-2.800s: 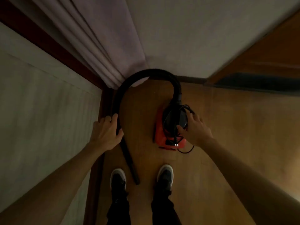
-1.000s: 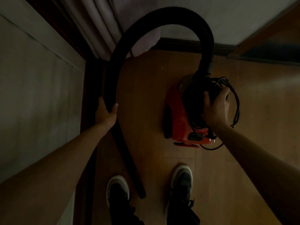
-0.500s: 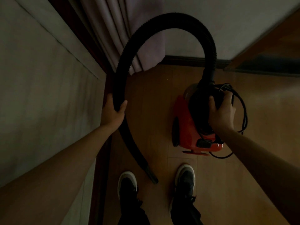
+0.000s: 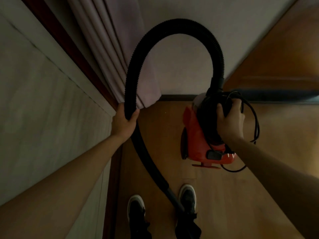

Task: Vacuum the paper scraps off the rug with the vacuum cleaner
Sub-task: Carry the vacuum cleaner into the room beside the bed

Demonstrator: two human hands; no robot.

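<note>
Dim light, detail poor. Left hand (image 4: 123, 124): fingers and thumb wrapped round the black ribbed hose (image 4: 181, 25), low on its left-hand run, just in front of the pale curtain (image 4: 110, 49). Right hand (image 4: 230, 121): fingers curled over the black top of the red canister vacuum cleaner (image 4: 195, 140), with loops of the black power cord (image 4: 255, 121) caught under or beside the fingers; which, I cannot tell. The hands are well apart, one on each end of the machine. The hose rises from the canister top, arches high against the wall, comes down through the left hand, and its rigid nozzle end (image 4: 174, 195) reaches toward the right shoe (image 4: 188, 194); the tip is lost in shadow there. The canister sits over the wooden floor (image 4: 241, 195), ahead of the person's feet and close to the skirting; whether it is lifted or resting cannot be judged. The black top merges with the hand's shadow, so the handle's shape is unreadable. Left shoe (image 4: 136, 206) partly cut by dark trouser legs.
</note>
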